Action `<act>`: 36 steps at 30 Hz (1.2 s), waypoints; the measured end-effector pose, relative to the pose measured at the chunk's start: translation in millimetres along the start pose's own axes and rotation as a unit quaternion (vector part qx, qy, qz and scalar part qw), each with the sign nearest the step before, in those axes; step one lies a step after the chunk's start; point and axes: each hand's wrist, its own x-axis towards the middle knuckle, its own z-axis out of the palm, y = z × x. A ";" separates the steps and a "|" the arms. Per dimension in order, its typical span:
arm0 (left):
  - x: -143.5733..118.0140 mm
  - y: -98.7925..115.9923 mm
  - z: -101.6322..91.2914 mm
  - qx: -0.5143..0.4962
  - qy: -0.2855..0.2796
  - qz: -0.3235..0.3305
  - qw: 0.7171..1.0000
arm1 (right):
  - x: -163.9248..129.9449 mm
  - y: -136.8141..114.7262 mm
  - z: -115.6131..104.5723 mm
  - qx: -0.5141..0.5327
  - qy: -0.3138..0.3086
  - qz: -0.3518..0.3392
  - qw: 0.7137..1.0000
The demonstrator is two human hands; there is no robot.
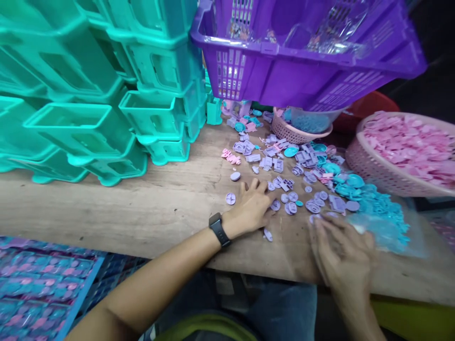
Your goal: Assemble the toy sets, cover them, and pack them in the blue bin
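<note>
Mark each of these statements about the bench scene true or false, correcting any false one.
1. The left hand rests flat among small lilac plastic pieces. True.
2. The left wrist is bare. False: it wears a black watch.
3. The purple crate sits above the scattered parts. True.
4. The stacked bins on the left are red. False: they are teal.
5. The pink basket at right holds blue pieces. False: pink ones.

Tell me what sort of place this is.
Most likely a small toy assembly or sorting workshop. Stacked teal plastic mouldings stand on a wooden workbench, loose purple parts are scattered by the left hand and right hand, and a basket of pink parts sits nearby.
</note>
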 end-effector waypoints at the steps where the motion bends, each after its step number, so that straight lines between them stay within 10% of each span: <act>1: 3.3 0.7 2.5 0.003 -0.006 0.001 1.000 | -3.0 -11.6 1.6 0.033 -0.030 -0.018 0.999; 9: -12.1 1.4 3.0 0.009 0.018 -0.032 0.999 | -20.5 -57.8 15.9 0.088 -0.143 0.030 0.985; 17: -41.4 29.3 18.4 -0.017 0.041 -0.057 0.997 | -9.3 -43.1 21.0 0.202 -0.109 0.305 0.924; 28: -42.5 29.8 22.9 -0.039 0.048 -0.058 0.996 | -2.7 -50.0 24.8 0.180 -0.078 0.282 0.939; 36: -42.7 27.5 16.6 -0.051 0.031 -0.053 0.997 | 9.7 -50.9 28.4 0.111 -0.130 0.095 0.981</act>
